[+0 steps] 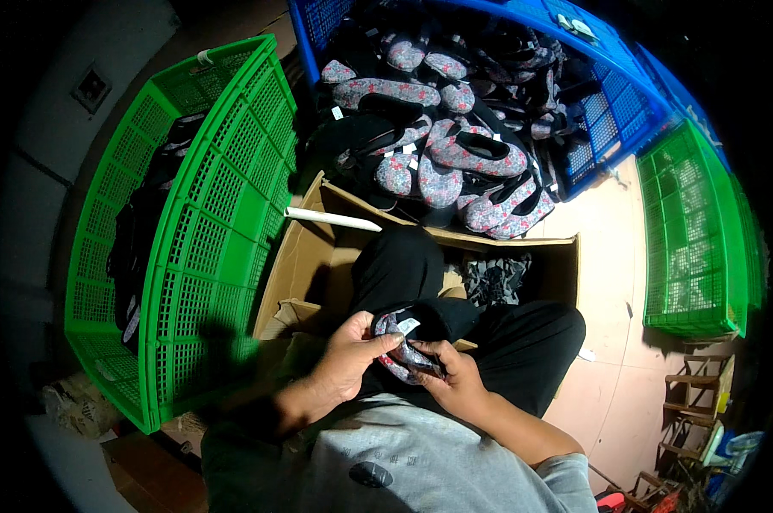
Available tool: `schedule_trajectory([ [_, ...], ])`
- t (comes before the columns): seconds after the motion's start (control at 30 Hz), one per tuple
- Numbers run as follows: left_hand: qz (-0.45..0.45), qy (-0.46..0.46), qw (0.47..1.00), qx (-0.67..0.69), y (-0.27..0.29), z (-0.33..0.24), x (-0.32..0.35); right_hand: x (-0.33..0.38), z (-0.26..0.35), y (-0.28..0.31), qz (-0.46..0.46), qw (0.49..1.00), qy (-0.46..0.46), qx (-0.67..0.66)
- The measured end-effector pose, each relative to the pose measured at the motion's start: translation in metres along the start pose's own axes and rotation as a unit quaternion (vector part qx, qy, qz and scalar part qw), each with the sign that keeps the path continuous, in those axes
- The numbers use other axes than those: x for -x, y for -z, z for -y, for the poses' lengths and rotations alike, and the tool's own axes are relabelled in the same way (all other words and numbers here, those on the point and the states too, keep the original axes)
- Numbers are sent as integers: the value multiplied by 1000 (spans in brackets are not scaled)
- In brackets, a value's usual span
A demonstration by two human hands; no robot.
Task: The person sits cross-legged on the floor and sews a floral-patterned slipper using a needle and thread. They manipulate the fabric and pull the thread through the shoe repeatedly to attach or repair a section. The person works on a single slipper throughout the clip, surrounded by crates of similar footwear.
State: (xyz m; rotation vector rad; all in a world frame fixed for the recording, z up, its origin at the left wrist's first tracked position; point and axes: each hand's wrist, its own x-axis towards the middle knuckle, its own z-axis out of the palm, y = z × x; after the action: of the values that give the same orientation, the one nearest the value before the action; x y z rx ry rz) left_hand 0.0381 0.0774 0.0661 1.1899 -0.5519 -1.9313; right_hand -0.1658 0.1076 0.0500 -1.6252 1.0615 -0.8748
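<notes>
Between my two hands, over my lap, is a floral-patterned fabric shoe [388, 363] with a black opening and a small white label. My left hand [352, 355] grips one side of it, thumb on top near the label. On the other side my right hand [452, 374] pinches its edge, with part of the shoe hidden under the fingers. A large heap of similar grey-and-pink floral shoes [476, 154] with black linings lies just beyond my knees.
An open cardboard box [305, 248] sits in front of me, with a white stick [333, 220] across its edge. A tall green crate [207, 231] stands at the left, a blue crate [608, 111] behind the heap, and another green crate [690, 248] at the right.
</notes>
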Motion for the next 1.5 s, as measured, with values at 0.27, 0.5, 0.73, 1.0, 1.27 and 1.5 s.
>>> schedule_trajectory([
  [0.27,-70,-278,858,-426,10,5,-16,-17,3,-1,30,996,-84,26],
  [0.5,-116,-387,741,-536,-2,-12,-38,-61,-17,-11,-47,995,-82,-10],
  [0.73,-110,-284,885,-353,8,12,-28,-79,-43,-10,-22,953,-150,-263],
  [1.0,-39,-196,968,-154,16,53,-12,-89,-40,-8,-56,919,-211,-328],
  [1.27,-37,-242,945,-218,11,49,-27,-91,-32,-3,-114,871,-251,-406],
  [1.5,-115,-227,937,-238,10,50,-16,-76,-36,-28,-201,907,-172,-329],
])
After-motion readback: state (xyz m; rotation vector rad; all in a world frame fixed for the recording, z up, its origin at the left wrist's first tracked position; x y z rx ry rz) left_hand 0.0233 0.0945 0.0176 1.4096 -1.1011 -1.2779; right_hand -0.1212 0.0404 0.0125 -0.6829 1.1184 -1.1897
